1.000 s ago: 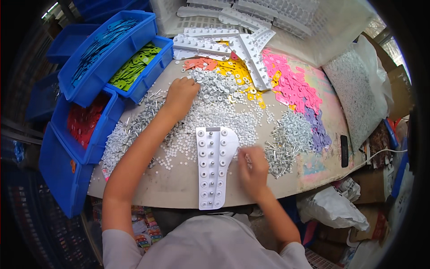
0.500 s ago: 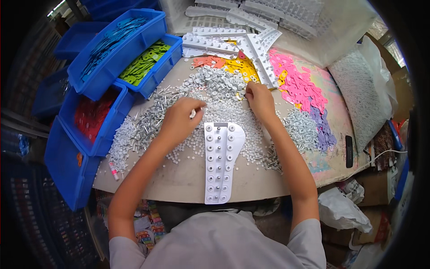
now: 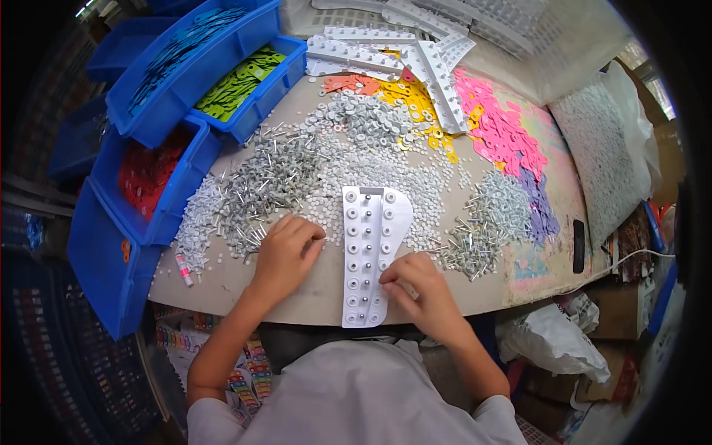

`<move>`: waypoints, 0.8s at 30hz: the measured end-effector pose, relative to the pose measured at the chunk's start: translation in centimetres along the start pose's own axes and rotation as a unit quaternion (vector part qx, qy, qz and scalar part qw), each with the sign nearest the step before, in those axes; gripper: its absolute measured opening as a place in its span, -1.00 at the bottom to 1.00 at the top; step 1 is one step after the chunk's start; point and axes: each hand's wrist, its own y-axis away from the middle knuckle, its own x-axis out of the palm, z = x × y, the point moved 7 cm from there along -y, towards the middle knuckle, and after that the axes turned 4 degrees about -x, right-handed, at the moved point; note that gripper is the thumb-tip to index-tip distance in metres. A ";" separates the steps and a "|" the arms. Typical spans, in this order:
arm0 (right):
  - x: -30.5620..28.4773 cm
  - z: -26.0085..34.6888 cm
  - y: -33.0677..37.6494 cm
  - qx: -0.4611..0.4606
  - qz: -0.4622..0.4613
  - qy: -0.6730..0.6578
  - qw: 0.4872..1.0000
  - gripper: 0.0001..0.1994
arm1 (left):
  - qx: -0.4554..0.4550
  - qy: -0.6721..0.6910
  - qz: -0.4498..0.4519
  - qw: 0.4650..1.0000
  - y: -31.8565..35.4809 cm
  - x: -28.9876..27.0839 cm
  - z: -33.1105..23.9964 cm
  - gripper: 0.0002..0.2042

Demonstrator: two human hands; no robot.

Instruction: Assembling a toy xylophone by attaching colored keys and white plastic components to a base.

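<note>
Resting at the near edge of the counter (image 3: pixel 222 278), the right hand (image 3: pixel 419 289) touched the white studded board (image 3: pixel 368 252) with curled fingers, grasping something too small to tell. Left of the board, the left hand (image 3: pixel 285 256) lay loosely curled, its grip unclear; beyond the board spread small white discs (image 3: pixel 386 174) and metal rivets (image 3: pixel 274 178).

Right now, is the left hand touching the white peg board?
No, the left hand rests on small white discs left of the white peg board, apart from it.

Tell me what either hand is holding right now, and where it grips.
The right hand touches the white jig plate at its right edge; a grip cannot be told. The left hand rests curled beside the plate, contents hidden.
</note>
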 end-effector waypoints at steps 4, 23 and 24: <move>1.7 -1.6 1.0 0.012 -0.037 0.033 0.999 -0.89 | -0.099 0.187 0.045 0.976 1.2 -0.5 -1.3 -0.91; 3.1 -1.3 2.5 -0.185 -0.132 0.178 0.957 -0.69 | -0.097 0.246 0.000 0.964 4.4 3.5 -3.9 -0.89; 3.0 -1.4 2.4 -0.184 -0.133 0.179 0.957 -0.69 | -0.067 0.210 -0.017 0.975 4.5 3.2 -4.1 -0.88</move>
